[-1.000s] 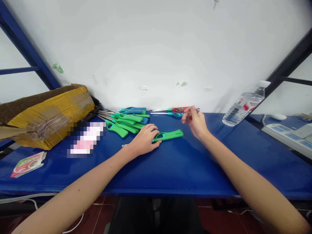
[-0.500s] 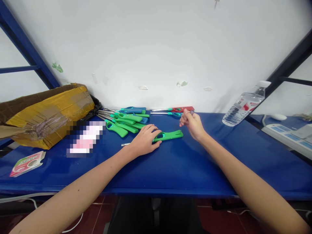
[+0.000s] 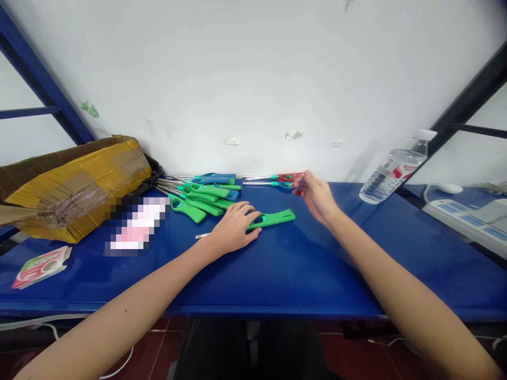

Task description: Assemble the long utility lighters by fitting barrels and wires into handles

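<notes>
A green long-nosed lighter (image 3: 277,217) lies flat on the blue table, its metal tip showing left of my wrist. My left hand (image 3: 236,228) is closed over its trigger end and presses it down. In my right hand (image 3: 317,196) is a small screwdriver (image 3: 299,192) with a reddish, see-through handle, mostly covered by my fingers. Its thin shaft slants down to the handle end of the green lighter; whether the tip touches cannot be made out. Behind my left hand lies a pile of green and blue lighters (image 3: 206,191). A red lighter (image 3: 291,177) and a blue lighter (image 3: 282,184) lie by the wall.
An open cardboard box (image 3: 79,190) with yellow tape stands at the left. In front of it lies a pink and green card (image 3: 41,267). A water bottle (image 3: 396,169) leans at the right, near a white power strip (image 3: 467,221).
My right hand has turned and risen slightly, so the screwdriver's shaft now shows above the lighter's end. My left hand keeps its hold on the lighter. The view has shifted slightly.
</notes>
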`<state>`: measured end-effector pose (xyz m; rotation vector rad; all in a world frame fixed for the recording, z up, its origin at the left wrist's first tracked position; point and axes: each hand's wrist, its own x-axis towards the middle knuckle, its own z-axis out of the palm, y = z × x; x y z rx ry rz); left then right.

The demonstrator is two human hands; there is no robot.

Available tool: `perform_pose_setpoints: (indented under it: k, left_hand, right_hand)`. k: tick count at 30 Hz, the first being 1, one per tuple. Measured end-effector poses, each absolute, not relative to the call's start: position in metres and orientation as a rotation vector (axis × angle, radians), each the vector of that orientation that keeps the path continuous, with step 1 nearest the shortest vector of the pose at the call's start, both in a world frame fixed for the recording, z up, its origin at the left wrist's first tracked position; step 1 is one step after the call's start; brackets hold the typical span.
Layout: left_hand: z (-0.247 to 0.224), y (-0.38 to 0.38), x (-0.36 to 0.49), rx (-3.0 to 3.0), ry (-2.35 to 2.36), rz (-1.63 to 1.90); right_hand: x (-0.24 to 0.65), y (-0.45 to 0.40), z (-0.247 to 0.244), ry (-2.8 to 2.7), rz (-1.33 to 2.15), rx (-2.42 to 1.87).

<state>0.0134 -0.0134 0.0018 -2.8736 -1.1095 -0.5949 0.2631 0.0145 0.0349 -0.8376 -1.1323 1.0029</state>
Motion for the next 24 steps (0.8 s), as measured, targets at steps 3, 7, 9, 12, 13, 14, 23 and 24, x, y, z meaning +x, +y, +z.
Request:
perform_pose_setpoints:
  k: [3, 7, 9, 12, 13, 14, 23, 24]
  left_hand:
    - [0.002, -0.014, 0.014, -2.877, -1.132, -0.578]
    - [0.001, -0.014, 0.014, -2.876, -1.144, -0.568]
    - [0.001, -0.014, 0.015, -2.879, -1.146, -0.564]
    - [0.002, -0.014, 0.015, -2.886, -1.147, -0.56]
    - [0.002, -0.014, 0.016, -2.887, -1.147, -0.561]
    - [0.002, -0.015, 0.016, -2.888, -1.147, -0.562]
    - [0.001, -0.014, 0.015, -2.883, -1.131, -0.574]
    - [0.001, -0.013, 0.014, -2.881, -1.13, -0.576]
  right_hand:
    - [0.266, 0.015, 0.035, -1.125, 1.002, -0.817]
    - [0.268, 0.016, 0.036, -1.131, 1.047, -0.759]
    - [0.267, 0.016, 0.036, -1.118, 1.11, -0.724]
    - [0.263, 0.015, 0.037, -1.078, 1.23, -0.67]
    - [0.262, 0.015, 0.037, -1.07, 1.253, -0.657]
    - [0.262, 0.014, 0.038, -1.068, 1.261, -0.647]
    - [0.271, 0.01, 0.041, -1.174, 1.208, -0.718]
    - [0.272, 0.011, 0.04, -1.163, 1.211, -0.73]
